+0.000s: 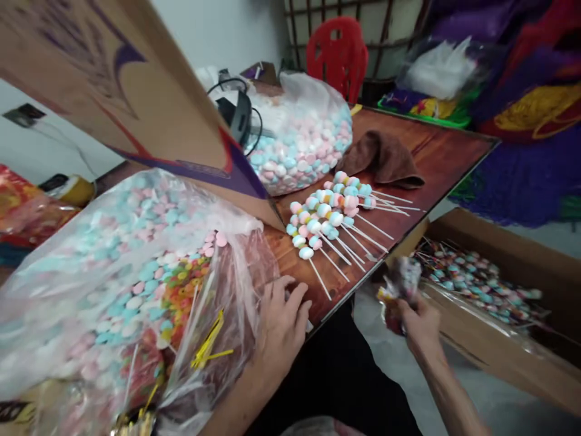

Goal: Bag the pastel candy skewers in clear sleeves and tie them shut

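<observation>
- Right hand is gripping a blurred, shiny wrapper to the right of the table.
- Left hand is resting at the near edge, its grip unclear.
- Candy sticks are lying just beyond it.

A head-worn camera is peering forward and down, framing left hand and right hand close below, a red chair farther off beyond the table.

A crumpled brown cloth lies toward the far right corner of the table; a red plastic chair stands beyond the far edge.
</observation>
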Action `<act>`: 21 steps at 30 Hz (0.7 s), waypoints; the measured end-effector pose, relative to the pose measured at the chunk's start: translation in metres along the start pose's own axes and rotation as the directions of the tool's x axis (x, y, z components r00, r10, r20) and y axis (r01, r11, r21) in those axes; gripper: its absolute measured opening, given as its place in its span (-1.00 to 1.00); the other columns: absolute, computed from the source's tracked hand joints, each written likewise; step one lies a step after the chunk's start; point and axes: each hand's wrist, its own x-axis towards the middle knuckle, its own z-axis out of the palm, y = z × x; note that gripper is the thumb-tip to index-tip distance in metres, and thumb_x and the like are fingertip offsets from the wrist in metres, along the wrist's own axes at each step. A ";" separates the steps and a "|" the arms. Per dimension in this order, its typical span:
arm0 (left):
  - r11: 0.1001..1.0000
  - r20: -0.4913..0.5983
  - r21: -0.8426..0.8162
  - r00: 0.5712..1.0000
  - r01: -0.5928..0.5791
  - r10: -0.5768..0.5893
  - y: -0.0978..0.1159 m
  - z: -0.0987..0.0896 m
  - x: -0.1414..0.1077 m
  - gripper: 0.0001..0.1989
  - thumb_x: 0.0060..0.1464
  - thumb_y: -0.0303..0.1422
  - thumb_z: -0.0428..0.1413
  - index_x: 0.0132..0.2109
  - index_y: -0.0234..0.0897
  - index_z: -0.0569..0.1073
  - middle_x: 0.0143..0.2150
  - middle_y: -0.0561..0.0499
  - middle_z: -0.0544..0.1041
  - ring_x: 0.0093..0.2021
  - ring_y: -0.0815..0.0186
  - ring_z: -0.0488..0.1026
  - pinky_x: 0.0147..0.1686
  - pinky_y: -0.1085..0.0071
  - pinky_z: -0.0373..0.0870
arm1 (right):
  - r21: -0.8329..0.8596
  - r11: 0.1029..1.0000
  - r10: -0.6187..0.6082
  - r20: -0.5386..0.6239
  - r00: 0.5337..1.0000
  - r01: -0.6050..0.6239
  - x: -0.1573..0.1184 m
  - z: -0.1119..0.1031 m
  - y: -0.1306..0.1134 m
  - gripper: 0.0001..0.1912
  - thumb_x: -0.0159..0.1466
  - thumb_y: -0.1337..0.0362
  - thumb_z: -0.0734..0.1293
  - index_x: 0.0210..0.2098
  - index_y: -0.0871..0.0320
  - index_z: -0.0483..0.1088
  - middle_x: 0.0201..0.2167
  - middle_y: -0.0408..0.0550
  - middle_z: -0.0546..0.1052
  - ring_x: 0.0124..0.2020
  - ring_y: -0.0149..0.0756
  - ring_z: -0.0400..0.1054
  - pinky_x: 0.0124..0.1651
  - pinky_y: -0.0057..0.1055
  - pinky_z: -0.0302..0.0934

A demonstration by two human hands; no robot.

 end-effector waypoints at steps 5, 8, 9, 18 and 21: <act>0.918 -0.075 0.326 0.974 0.227 -0.215 -0.032 -0.031 -0.024 -0.69 0.20 -0.39 0.09 0.06 -0.18 0.54 0.24 -0.32 0.27 0.15 -0.22 0.26 -0.04 -0.14 0.34 | -0.002 0.988 -0.155 -0.032 0.987 0.155 -0.058 -0.056 -0.050 -0.61 0.03 0.12 0.42 -0.17 0.14 0.51 -0.43 -0.10 0.58 -0.54 -0.31 0.38 -0.52 -0.42 0.31; 0.886 -0.093 0.358 0.956 0.293 -0.279 -0.060 -0.045 -0.034 -0.63 0.22 -0.46 -0.01 0.09 -0.15 0.53 0.15 -0.31 0.33 0.07 -0.14 0.32 -0.06 -0.09 0.33 | -0.139 0.887 -0.408 0.216 0.887 0.441 -0.086 -0.034 -0.093 -0.75 0.19 0.17 0.32 -0.18 0.12 0.49 -0.51 -0.15 0.51 -0.60 -0.36 0.31 -0.55 -0.46 0.23; 0.897 -0.079 0.334 0.957 0.290 -0.280 -0.070 -0.049 -0.038 -0.60 0.22 -0.51 -0.05 0.11 -0.18 0.51 0.03 -0.27 0.39 0.00 -0.04 0.35 -0.06 -0.01 0.34 | -0.191 0.814 -0.480 0.312 0.820 0.549 -0.092 -0.017 -0.106 -0.79 0.24 0.21 0.27 -0.21 0.13 0.48 -0.53 -0.14 0.49 -0.59 -0.35 0.31 -0.54 -0.46 0.22; 0.899 -0.315 -0.048 0.847 0.436 -0.428 -0.114 -0.062 -0.070 -0.62 0.17 -0.54 -0.09 0.08 -0.35 0.45 -0.27 -0.06 0.30 -0.32 0.22 0.33 -0.24 0.29 0.37 | -0.627 0.040 -0.513 0.655 0.555 0.778 -0.165 0.174 -0.141 -0.59 0.35 0.54 0.05 0.04 0.38 0.41 -0.07 0.34 0.50 -0.09 -0.03 0.43 -0.25 -0.26 0.34; 0.898 -0.370 -0.150 0.819 0.414 -0.439 -0.113 -0.060 -0.076 -0.63 0.17 -0.49 -0.04 0.09 -0.34 0.45 -0.29 -0.05 0.29 -0.28 0.19 0.36 -0.18 0.26 0.38 | -0.575 0.034 -0.508 0.694 0.509 0.817 -0.186 0.192 -0.135 -0.52 0.37 0.52 0.05 0.25 0.41 0.23 0.18 0.44 0.35 0.05 0.00 0.36 -0.05 -0.12 0.34</act>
